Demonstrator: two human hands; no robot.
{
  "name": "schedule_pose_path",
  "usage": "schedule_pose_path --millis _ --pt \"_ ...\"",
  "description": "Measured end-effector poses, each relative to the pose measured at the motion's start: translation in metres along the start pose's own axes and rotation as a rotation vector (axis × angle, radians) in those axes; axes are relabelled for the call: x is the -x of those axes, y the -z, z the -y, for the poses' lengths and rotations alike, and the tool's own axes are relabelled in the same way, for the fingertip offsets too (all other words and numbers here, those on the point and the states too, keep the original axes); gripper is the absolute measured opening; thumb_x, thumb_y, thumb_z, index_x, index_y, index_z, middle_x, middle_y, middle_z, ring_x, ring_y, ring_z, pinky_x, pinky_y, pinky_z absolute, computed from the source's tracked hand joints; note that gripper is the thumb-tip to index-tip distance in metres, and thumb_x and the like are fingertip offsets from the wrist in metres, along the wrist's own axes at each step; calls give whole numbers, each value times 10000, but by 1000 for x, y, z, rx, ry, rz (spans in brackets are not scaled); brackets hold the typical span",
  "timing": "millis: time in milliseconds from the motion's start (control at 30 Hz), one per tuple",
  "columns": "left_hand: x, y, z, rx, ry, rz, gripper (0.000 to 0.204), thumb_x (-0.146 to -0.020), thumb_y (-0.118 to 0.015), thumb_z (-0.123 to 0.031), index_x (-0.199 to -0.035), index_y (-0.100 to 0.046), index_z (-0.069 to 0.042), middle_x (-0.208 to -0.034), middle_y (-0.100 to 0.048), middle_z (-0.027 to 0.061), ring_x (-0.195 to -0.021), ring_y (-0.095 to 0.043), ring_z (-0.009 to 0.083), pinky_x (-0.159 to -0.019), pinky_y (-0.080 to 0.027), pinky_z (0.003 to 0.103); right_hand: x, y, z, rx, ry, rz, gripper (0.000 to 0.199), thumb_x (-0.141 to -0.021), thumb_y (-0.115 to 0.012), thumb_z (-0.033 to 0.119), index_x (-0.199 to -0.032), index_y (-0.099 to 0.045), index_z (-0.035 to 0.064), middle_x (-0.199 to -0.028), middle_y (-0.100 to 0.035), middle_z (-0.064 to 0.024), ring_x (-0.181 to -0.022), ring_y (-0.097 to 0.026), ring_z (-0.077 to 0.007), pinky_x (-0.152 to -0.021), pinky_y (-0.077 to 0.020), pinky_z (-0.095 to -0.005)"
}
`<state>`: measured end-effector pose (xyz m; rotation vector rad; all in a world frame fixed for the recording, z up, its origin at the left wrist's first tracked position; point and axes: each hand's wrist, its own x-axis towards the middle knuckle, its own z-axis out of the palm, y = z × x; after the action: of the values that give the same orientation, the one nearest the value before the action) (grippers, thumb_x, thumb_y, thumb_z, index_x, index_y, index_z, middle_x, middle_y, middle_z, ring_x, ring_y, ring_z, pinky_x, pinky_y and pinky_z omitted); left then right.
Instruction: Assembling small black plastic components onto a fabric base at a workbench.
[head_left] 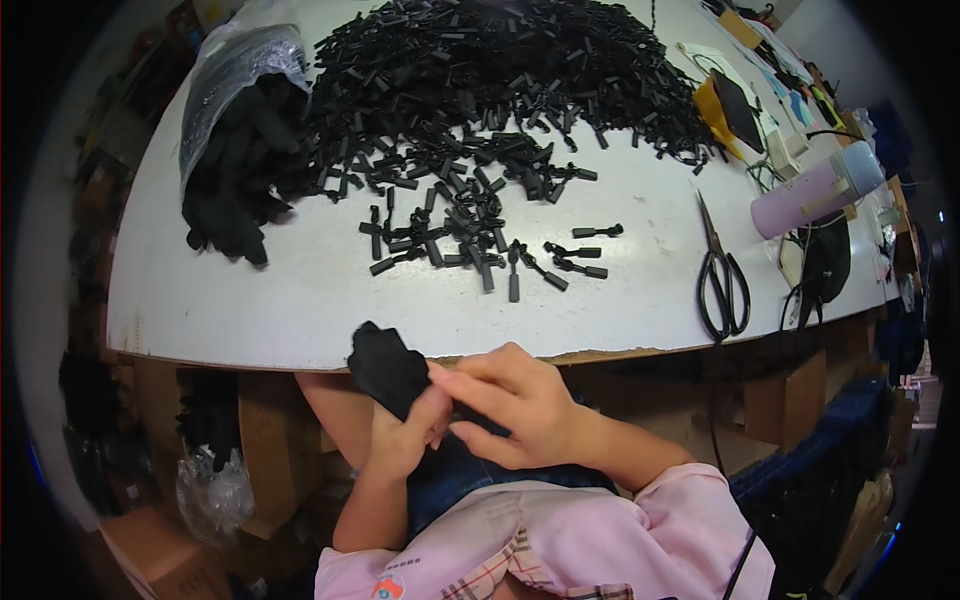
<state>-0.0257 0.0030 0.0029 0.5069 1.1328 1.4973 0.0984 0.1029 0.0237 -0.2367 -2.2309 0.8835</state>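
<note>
At the table's near edge, my left hand (412, 425) is closed around a soft black cloth piece (386, 366), which stands up above the fist. Just to its right, my right hand (520, 405) reaches across with thumb and index finger apart. Its index fingertip is at the cloth's lower right edge, beside my left thumb. I see nothing held between those fingers. Beyond my hands, loose black zipper pulls (487, 277) lie scattered on the white table (250, 310), leading back to a large heap (490, 60) of them.
On the left, a clear plastic bag (205, 92) spills black cloth pieces (240, 165). Black-handled scissors (722, 285) lie at the right, blades pointing away. Near them are a lilac bottle (808, 196) and a dark phone-like object (737, 110). Cardboard boxes (785, 405) stand under the table.
</note>
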Motion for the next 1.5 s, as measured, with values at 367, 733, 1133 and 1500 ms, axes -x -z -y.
schedule_pose_path --millis 367,733,1133,1500 --pt "1 -4 9 -110 -87 147 182 -725 -571 -45 -874 -470 -22 -829 -474 59 -529 -481 98 -439 -400 190 21 -3 -8 -646 -425 -10 70 -733 -569 32 -770 -513 11 -700 -535 -53 -570 -475 -110 -487 -382 -225" --pt "3 -19 22 -606 -682 -8 88 -769 -559 -30 -850 -529 -13 -815 -439 57 -564 -509 130 -519 -451 227 30 4 -12 -1030 -701 12 79 -803 -504 45 -794 -539 -25 -671 -547 -40 -573 -509 -67 -495 -413 -187" --pt "-1 -20 21 87 -52 -71 166 -778 -543 -79 -900 -469 7 -771 -518 89 -656 -527 147 -589 -462 275 -15 57 -67 619 -637 33 139 -716 -549 143 -719 -488 18 -518 -526 -146 -501 -540 -316 -497 -432 -384" --pt "-1 -25 24 -171 -227 -237 164 -747 -599 -67 -883 -522 -18 -807 -527 26 -723 -476 82 -662 -384 195 1 73 -66 311 -631 -79 99 -638 -530 67 -684 -485 -8 -521 -533 -138 -476 -551 -262 -481 -447 -322"
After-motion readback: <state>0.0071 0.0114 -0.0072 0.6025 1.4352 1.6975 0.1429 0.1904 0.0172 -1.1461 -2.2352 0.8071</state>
